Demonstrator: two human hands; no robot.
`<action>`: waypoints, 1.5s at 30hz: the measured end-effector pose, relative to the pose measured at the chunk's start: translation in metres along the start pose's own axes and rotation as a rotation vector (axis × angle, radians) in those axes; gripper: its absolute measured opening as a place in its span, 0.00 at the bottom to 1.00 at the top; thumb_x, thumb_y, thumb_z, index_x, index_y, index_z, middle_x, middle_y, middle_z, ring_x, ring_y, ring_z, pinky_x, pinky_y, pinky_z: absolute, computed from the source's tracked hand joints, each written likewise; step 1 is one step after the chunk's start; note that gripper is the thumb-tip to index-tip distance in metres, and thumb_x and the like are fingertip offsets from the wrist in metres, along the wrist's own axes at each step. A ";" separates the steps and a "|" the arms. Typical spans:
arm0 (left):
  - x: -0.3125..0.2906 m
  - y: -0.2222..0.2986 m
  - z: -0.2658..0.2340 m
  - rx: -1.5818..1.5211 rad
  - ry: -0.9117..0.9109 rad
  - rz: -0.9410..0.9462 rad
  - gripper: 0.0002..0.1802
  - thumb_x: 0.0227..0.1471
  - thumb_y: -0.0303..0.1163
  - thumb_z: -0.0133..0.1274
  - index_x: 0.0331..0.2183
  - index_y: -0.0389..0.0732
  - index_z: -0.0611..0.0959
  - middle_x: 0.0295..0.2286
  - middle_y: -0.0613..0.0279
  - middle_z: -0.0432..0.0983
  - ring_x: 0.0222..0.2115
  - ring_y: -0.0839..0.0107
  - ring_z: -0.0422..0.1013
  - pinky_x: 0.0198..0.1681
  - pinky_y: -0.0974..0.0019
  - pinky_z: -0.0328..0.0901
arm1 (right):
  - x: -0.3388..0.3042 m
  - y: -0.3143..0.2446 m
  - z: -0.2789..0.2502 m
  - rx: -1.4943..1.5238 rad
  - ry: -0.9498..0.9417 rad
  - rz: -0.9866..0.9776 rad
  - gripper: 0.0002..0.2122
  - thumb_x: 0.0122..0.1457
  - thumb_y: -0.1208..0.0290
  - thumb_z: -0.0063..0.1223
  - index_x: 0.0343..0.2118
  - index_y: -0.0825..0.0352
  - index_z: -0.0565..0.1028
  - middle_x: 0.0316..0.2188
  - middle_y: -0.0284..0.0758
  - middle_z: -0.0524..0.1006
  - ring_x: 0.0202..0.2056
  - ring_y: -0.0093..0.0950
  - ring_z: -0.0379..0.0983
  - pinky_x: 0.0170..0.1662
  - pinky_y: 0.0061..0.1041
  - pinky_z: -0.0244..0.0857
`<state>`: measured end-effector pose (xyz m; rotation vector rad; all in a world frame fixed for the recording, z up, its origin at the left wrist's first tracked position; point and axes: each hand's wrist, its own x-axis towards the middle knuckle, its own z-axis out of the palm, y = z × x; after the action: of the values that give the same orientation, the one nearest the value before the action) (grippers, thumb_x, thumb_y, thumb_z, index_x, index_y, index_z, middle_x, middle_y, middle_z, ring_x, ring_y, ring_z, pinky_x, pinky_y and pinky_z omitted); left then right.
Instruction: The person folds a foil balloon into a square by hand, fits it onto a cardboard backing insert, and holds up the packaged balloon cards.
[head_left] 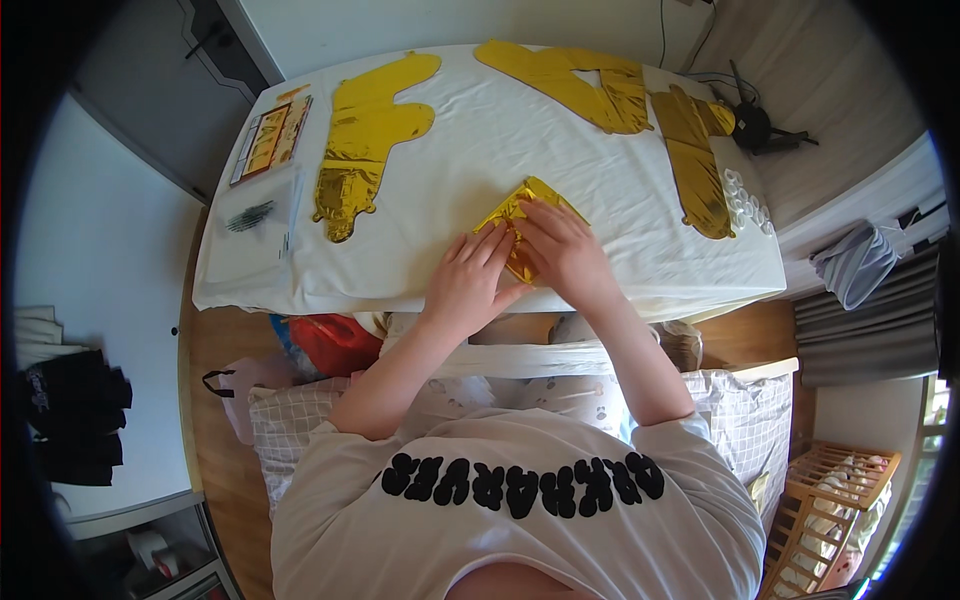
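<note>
The left hand [467, 280] and right hand [568, 252] press outstretched fingers on the folded, shiny gold foil piece [541, 189], which uneven pressure could crease.

At far left we see a grey door [135, 95], and nearer, dark clothes [75, 415] hanging. A pale pink bag [243, 380] lies near left, beside checked bedding [735, 400]. To our right hang a grey curtain [870, 345] and striped cloth [858, 262]; near right stands a slatted wooden rack [800, 535].
</note>
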<state>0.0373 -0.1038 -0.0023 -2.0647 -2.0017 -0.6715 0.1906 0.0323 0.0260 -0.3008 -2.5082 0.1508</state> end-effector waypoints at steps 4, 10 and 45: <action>-0.001 -0.002 0.000 -0.012 0.000 -0.003 0.38 0.55 0.54 0.57 0.56 0.33 0.74 0.57 0.50 0.71 0.60 0.57 0.66 0.62 0.50 0.59 | -0.013 0.004 0.006 -0.040 -0.121 0.081 0.20 0.62 0.63 0.56 0.54 0.69 0.74 0.58 0.43 0.73 0.62 0.38 0.67 0.64 0.41 0.61; 0.002 -0.003 -0.004 -0.008 0.024 0.026 0.36 0.57 0.53 0.56 0.55 0.33 0.75 0.56 0.48 0.72 0.59 0.56 0.67 0.61 0.50 0.60 | -0.016 0.010 0.005 -0.028 -0.167 0.098 0.23 0.64 0.60 0.53 0.57 0.71 0.72 0.60 0.44 0.72 0.63 0.38 0.67 0.65 0.41 0.59; 0.069 -0.019 -0.032 0.101 -0.491 0.009 0.37 0.64 0.53 0.47 0.62 0.33 0.68 0.63 0.52 0.63 0.64 0.58 0.60 0.70 0.50 0.47 | -0.035 0.004 -0.025 0.374 -0.133 0.105 0.14 0.60 0.70 0.58 0.48 0.68 0.79 0.51 0.42 0.77 0.51 0.44 0.74 0.56 0.40 0.67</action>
<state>0.0112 -0.0549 0.0530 -2.3415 -2.2031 -0.0522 0.2336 0.0284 0.0260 -0.2742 -2.5287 0.6925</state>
